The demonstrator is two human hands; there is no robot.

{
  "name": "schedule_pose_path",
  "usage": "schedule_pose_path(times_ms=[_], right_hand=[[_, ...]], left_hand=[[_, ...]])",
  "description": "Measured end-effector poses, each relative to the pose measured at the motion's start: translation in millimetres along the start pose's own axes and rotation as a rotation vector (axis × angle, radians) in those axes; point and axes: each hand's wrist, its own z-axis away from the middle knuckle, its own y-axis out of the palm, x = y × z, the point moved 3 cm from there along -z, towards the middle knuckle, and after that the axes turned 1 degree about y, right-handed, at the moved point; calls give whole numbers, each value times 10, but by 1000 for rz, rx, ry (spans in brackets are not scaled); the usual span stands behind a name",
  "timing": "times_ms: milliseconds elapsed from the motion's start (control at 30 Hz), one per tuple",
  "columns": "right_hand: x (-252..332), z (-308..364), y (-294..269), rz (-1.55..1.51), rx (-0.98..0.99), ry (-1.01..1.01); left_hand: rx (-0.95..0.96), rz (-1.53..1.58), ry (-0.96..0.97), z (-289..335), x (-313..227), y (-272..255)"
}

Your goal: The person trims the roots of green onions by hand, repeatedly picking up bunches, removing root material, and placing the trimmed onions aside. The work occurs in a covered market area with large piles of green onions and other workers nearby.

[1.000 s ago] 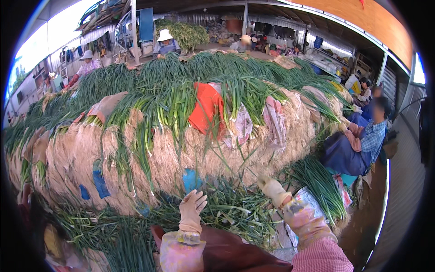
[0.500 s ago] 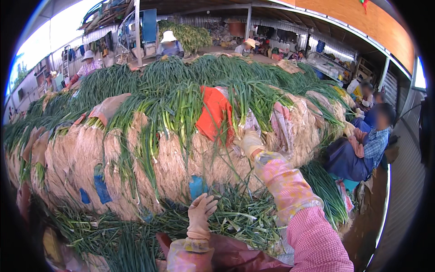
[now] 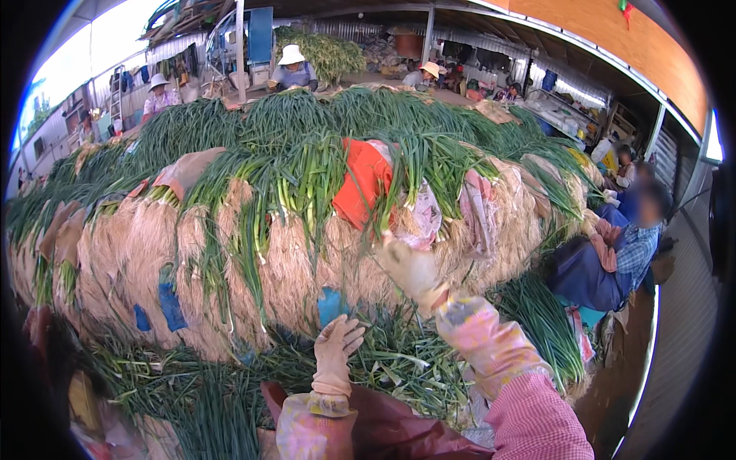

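My right hand, in a pale glove and blurred by motion, is at the front of a long heap of green onions. Its fingers look closed on a green onion, whose pale end shows at the fingertips; the grip itself is smeared. Lower down, my gloved left hand holds nothing, fingers apart and palm turned inward, above loose green leaves. Just beyond the right hand, a red cloth and a whitish-pink wrapping lie among the bundles. Pale roots hang toward me.
Beside the heap at right sits a person in a checked shirt, near a pile of long green leaves. Several people work across the heap, one in a white hat. Blue scraps stick out of the roots. Dark red fabric covers my lap.
My right hand has drawn back from the whitish-pink wrapping, down and slightly left. My left hand stays low, almost unmoved. The view has shifted slightly.
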Motion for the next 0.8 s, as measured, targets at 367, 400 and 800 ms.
schedule_pose_path(times_ms=[367,400,800], right_hand=[[697,1250,-408,-407,273,-125],[620,1187,-388,-435,162,118],[940,1210,-566,-958,91,614]], left_hand=[[352,-144,-195,147,132,179],[340,-185,-222,229,51,242],[243,48,-122,365,-103,167]])
